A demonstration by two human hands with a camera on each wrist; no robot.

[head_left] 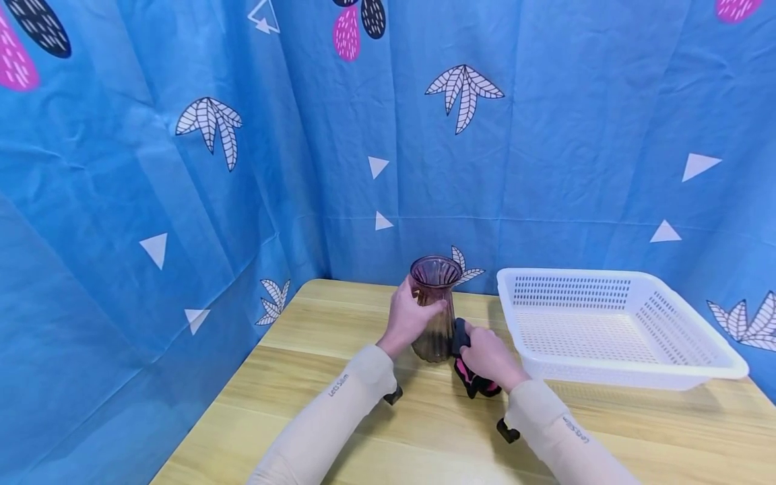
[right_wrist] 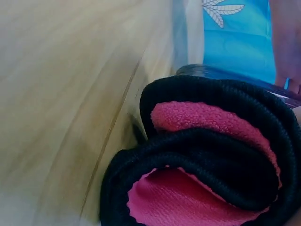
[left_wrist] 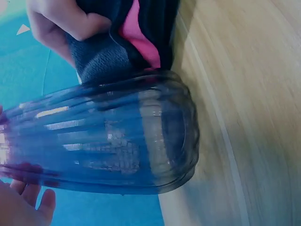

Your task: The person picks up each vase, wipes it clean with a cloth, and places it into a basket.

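Note:
A purplish, ribbed glass vase [head_left: 438, 343] with a flared rim stands upright on the wooden table. My left hand [head_left: 407, 318] grips it below the rim, thumb across the near side. In my right hand [head_left: 492, 357] is a folded cloth [right_wrist: 207, 115], black outside with pink fuzzy inner faces. The cloth lies against the right side of the vase, low down, and part of it hangs below my fingers. The left wrist view shows the clear lower body of the vase [left_wrist: 108, 146] beside the dark cloth [left_wrist: 101, 54].
To the right, a white perforated plastic basket [head_left: 612, 372] sits on the table [head_left: 358, 300], close to my right hand. A blue patterned curtain [head_left: 564, 168] hangs behind the table and along its left side. Black wrist straps [head_left: 508, 431] show under my sleeves.

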